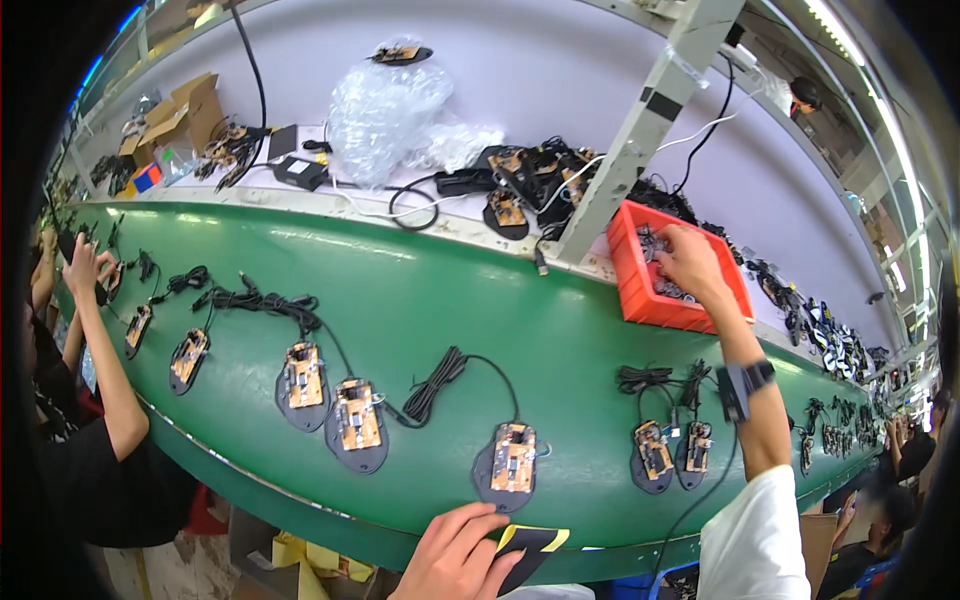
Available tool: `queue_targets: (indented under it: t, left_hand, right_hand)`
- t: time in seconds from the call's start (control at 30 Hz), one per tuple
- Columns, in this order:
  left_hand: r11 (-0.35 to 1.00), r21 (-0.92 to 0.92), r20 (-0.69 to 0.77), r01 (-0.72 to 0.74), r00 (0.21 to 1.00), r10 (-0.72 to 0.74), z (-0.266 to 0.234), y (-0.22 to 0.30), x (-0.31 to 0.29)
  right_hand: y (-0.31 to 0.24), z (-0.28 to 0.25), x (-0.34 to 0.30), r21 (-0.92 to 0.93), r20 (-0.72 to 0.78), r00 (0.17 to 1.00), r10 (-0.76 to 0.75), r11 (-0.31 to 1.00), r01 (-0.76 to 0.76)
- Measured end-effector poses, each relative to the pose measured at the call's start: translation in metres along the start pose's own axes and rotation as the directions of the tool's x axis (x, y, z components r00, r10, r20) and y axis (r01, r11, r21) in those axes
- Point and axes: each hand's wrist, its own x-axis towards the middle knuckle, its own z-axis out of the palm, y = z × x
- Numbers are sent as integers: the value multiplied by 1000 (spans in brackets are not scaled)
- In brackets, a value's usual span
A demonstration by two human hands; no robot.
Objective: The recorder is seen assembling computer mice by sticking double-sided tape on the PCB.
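My right hand [690, 262] reaches into a red plastic bin [668, 318] holding small grey parts [672, 290]. Its fingers are bent down among the parts, and what they pinch is too small to make out. A black device [745, 388] is strapped to my right wrist. At the table's near edge my left hand [455, 553] is closed on a black flat piece with a yellow edge [530, 552]. Its fingertips are next to the lower end of a black mouse base with a tan circuit board [512, 462], whose bundled cable [437, 385] lies to the upper left.
More mouse bases with boards lie along the green table [390, 280], including a pair at left [357, 425] and a pair at right [653, 455]. A grey post [640, 140] rises beside the bin. Another person's arm [110, 370] works at far left. Bubble wrap [385, 115] sits on the back ledge.
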Motion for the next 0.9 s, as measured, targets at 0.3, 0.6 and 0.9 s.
queue_targets:
  t: [0.3, 0.6, 0.9]
  left_hand:
    - [972, 210, 82, -101, 993, 85, 12, -17, 11]
    - [962, 265, 73, -61, 996, 43, 25, -21, 12]
    - [973, 230, 64, -35, 998, 21, 24, -19, 13]
  right_hand:
    - [-226, -71, -146, 764, 246, 875, -417, 639, 90]
    - [-237, -57, -151, 697, 236, 898, -371, 708, 109]
    - [-237, -58, -151, 664, 269, 860, -434, 730, 161]
